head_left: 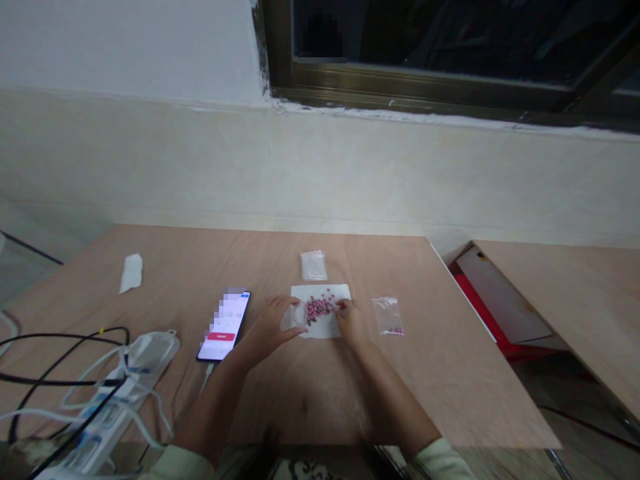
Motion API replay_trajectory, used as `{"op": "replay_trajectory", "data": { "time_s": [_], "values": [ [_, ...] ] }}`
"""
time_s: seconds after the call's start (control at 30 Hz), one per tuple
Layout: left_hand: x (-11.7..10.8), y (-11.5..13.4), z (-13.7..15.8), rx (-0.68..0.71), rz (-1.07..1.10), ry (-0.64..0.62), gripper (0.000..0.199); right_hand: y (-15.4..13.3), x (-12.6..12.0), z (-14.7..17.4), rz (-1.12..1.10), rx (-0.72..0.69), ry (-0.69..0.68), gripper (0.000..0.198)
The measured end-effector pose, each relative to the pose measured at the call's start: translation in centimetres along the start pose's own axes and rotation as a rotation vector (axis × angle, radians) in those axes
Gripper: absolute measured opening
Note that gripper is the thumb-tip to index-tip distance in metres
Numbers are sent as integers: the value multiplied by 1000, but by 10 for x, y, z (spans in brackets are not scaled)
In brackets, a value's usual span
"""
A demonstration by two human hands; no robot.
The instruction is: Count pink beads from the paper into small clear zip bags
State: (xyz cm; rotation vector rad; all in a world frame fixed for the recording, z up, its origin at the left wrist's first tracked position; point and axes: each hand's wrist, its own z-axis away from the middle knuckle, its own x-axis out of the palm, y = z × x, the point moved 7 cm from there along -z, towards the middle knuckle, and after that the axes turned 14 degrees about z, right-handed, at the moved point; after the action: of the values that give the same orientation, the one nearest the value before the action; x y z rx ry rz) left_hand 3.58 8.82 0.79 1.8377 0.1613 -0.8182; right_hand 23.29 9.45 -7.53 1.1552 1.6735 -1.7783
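Note:
A white sheet of paper [327, 331] lies on the table with a loose heap of small pink beads [319, 307] on it. My left hand [270, 327] is at the sheet's left edge, thumb and fingers around a small clear plastic bag [294, 316] tipped towards the beads. At the right edge, my right hand [351, 323] has its thumb and fingertips pinched together beside the heap; whether a bead is between them is too small to tell. A second clear zip bag [387, 315] with a few pink beads in its bottom corner lies to the right.
Behind the paper lies a stack of clear bags [314, 265]. A lit phone [225, 327] with a cable is left of my left hand. A power strip [120, 393] with tangled cables fills the left front. A white scrap [131, 273] lies back left. A gap separates a second table [575, 280].

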Motion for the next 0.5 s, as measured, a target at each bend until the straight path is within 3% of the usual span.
{"op": "replay_trajectory", "data": {
  "time_s": [0.27,0.4,0.5],
  "values": [
    [6,-5,0,-8,-78,16,43,2,14,-9,108,-123,-83,10],
    [9,-5,-2,-44,-112,-6,45,-8,-2,-6,-19,-105,-21,9],
    [13,-6,-5,-57,-125,-19,47,-38,-14,3,-205,-148,-30,12]
  ]
}}
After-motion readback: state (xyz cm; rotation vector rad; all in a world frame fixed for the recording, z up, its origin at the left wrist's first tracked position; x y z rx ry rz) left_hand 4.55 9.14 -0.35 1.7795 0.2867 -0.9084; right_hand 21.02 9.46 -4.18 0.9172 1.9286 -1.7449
